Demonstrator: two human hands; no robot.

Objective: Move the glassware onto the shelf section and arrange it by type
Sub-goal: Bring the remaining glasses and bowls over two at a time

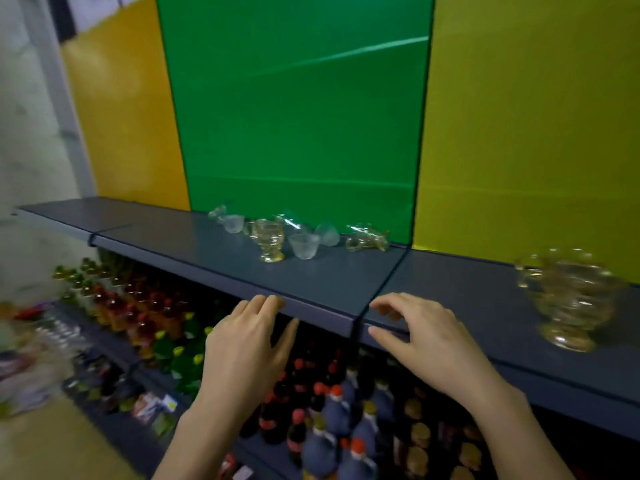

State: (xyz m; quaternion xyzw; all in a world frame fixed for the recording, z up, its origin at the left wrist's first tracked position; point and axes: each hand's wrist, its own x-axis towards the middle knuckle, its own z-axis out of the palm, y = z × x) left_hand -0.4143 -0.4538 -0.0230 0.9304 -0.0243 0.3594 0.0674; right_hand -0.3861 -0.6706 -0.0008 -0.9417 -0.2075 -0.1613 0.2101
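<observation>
Nowhere readable labels (bottles [322,420] blurred); hands [244,344] empty.

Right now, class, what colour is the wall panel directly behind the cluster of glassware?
Green: the panel, seen in the head view.

No legible text anywhere. Bottles [313,403] below the grey shelf [194,244] carry labels, but they're too blurred to read. Packets [152,408] left of those bottles show print, also unreadable.
</observation>
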